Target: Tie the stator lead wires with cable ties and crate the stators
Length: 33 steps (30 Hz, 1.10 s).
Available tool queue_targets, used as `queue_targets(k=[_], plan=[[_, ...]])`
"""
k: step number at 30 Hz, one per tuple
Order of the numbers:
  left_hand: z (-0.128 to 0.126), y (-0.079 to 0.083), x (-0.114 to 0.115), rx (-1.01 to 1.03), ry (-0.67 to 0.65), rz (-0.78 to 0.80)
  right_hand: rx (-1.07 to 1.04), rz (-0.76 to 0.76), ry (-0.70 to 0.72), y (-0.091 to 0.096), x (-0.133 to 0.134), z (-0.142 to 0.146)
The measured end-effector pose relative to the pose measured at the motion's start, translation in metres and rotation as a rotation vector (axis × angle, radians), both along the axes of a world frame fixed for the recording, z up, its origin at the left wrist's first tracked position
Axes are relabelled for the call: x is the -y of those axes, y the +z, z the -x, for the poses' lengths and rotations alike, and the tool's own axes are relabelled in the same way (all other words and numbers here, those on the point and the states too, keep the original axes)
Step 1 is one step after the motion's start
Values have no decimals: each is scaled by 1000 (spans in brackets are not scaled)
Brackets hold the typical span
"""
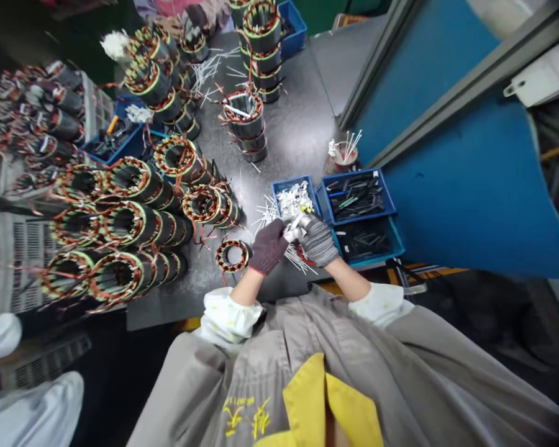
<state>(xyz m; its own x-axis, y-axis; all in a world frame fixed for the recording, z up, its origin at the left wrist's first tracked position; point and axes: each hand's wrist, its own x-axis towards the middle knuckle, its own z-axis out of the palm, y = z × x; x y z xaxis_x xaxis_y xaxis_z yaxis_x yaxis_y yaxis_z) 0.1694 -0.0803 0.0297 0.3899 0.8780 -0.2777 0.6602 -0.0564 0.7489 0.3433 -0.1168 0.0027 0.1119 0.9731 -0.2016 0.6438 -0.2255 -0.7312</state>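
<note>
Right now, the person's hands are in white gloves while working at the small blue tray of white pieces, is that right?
Not white: in the head view, the left hand and right hand are gloved in dark grey knit. The rest holds: they are working at the small blue tray of white pieces.

left hand (269, 247) | right hand (319, 239) | both pinching maybe a white plastic clip (292, 232) | blue bin (289, 185) just beyond
</note>
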Motion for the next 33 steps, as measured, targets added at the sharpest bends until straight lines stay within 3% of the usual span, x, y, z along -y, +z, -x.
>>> queue_targets(k=[3, 7, 11, 14, 20, 25, 27, 30, 33], plan=[[-33, -16, -21, -44, 70, 32, -283, -3, -84, 3, 2, -15], [-46, -35, -44, -174, 49, 9, -817, -1, -155, 6, 16, -40], [-55, -39, -54, -332, -77, -40, -934, 17, -304, 10, 28, -63], [-64, -38, -58, -441, -97, -89, -928, -5, -378, 13, 31, -76], [-67, -36, -57, -504, -209, -225, -594, -79, -603, 19, 23, -113], [-59, -27, -54, -503, -170, -207, -206, -270, -536, 30, -8, -150], [-56, -22, -55, -515, -158, -204, 38, -207, -450, 38, -32, -163], [-54, -18, -57, -518, -117, -184, 390, 12, -264, 52, -80, -175], [-45, -21, -49, -418, -58, -231, 538, 210, -129, 55, -135, -177]])
